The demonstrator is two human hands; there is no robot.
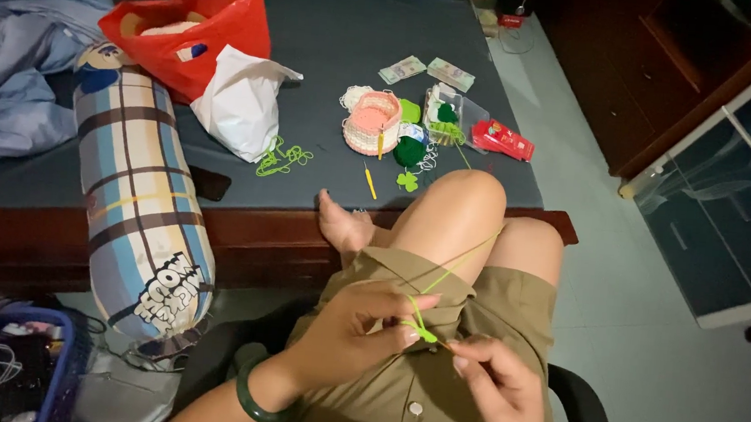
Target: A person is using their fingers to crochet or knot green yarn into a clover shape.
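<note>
Before you stood a wooden-framed bed with a grey mattress. On it lay a red bag, a white bag, a plaid bolster, banknotes, a pink crocheted basket and green yarn.

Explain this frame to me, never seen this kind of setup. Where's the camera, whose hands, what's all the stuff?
There is no machine: one camera sits on a person's head and looks down at their lap. They sit in a chair, one foot propped on the bed edge. The left hand, with a green bangle on its wrist, pinches a small piece of light green yarn work; the right hand meets it at the same spot, probably with a thin hook, too small to confirm. The strand runs up over the knee to the grey mattress. There lie a pink basket, a dark green yarn ball, a red bag, a white bag and a plaid bolster. Someone else's limbs show at the top.
</note>
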